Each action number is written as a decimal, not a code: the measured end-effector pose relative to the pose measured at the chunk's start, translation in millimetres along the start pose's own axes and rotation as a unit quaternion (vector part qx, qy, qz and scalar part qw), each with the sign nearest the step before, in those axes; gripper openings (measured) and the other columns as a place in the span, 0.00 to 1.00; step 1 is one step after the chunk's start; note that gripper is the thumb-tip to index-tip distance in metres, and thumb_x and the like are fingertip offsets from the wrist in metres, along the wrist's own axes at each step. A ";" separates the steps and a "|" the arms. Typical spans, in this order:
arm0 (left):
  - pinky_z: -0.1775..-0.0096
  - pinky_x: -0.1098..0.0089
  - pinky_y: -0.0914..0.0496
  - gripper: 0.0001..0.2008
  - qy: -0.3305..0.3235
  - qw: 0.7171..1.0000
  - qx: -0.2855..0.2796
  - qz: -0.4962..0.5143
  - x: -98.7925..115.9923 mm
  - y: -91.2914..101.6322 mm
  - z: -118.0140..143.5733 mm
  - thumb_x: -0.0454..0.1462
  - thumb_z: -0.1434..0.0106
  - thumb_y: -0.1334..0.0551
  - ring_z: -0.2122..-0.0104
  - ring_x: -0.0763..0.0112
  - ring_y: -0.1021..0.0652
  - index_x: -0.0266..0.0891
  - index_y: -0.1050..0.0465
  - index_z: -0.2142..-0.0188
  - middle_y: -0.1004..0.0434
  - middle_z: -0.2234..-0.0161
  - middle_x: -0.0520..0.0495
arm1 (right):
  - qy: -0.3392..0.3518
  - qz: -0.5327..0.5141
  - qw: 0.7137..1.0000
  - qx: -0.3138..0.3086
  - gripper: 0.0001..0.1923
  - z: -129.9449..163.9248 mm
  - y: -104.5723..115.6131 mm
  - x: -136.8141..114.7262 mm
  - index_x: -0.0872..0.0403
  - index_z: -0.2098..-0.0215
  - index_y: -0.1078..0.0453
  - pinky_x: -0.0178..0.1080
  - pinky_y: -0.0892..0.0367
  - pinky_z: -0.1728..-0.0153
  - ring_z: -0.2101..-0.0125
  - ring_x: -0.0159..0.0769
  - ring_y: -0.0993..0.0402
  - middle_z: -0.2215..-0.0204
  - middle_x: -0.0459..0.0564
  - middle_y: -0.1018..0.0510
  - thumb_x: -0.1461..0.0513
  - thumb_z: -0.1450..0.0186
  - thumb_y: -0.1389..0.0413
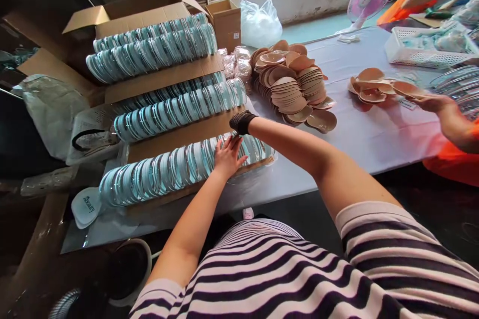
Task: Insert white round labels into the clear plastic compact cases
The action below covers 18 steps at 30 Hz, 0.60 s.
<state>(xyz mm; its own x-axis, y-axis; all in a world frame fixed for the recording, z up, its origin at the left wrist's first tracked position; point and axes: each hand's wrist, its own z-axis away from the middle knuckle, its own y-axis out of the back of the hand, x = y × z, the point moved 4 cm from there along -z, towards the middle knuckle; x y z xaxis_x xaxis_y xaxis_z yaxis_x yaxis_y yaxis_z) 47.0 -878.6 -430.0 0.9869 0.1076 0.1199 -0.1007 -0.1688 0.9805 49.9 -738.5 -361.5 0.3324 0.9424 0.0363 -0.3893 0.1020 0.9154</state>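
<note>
head view: left hand (226, 157), fingers spread flat, pressing on the nearest row of clear packaged discs (179, 167) lying on a cardboard sheet (179, 137) at the bench (359, 134) edge. right hand hidden behind the same row, only its black wristband (242, 122) showing; grip cannot be told. heap of tan cups (292, 84) beyond. a co-worker's hand (434, 102) at the right.

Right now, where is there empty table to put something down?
Bare white table lies between the tan cup pile and the co-worker's hand. The left side is crowded with rows of clear packs, which your left hand touches.
</note>
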 end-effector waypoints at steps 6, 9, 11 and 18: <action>0.33 0.50 0.52 0.32 0.009 1.000 0.000 0.020 0.1 2.5 -0.4 0.50 0.33 0.45 0.32 0.58 0.41 0.45 0.44 0.33 0.41 0.32 0.44 | -0.076 -0.052 0.989 0.112 0.16 79.7 -52.2 2.8 0.54 0.56 0.24 0.37 0.34 0.63 0.61 0.43 0.21 0.62 0.57 0.18 0.58 0.33 0.51; 0.33 0.50 0.54 0.32 0.006 1.000 -0.005 0.027 1.2 3.5 -0.6 0.49 0.33 0.44 0.33 0.59 0.41 0.45 0.44 0.33 0.42 0.32 0.45 | -0.119 -0.100 0.979 0.129 0.18 112.6 -109.4 -12.3 0.52 0.56 0.23 0.37 0.35 0.67 0.63 0.43 0.21 0.63 0.55 0.18 0.56 0.32 0.52; 0.33 0.50 0.54 0.32 0.007 1.000 -0.007 0.029 1.8 3.7 -1.0 0.49 0.33 0.44 0.33 0.59 0.41 0.44 0.43 0.33 0.42 0.32 0.45 | -0.126 -0.121 0.975 0.137 0.18 118.9 -147.2 -24.1 0.53 0.55 0.23 0.38 0.35 0.65 0.62 0.44 0.22 0.61 0.57 0.18 0.56 0.32 0.52; 0.33 0.50 0.54 0.32 0.009 1.000 -0.017 0.022 1.1 9.1 3.3 0.49 0.34 0.43 0.32 0.58 0.43 0.45 0.44 0.33 0.42 0.32 0.45 | -0.136 -0.160 0.969 0.132 0.19 107.9 -203.2 -34.7 0.53 0.49 0.24 0.39 0.33 0.60 0.57 0.44 0.23 0.55 0.57 0.19 0.57 0.31 0.51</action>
<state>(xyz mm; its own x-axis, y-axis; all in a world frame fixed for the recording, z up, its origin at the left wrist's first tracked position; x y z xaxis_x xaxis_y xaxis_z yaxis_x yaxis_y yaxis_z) 47.6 -883.2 -421.4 0.9791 0.1183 0.1652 -0.1481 -0.1406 0.9789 210.2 -826.3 -505.5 0.6285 0.7528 -0.1955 -0.0077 0.2573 0.9663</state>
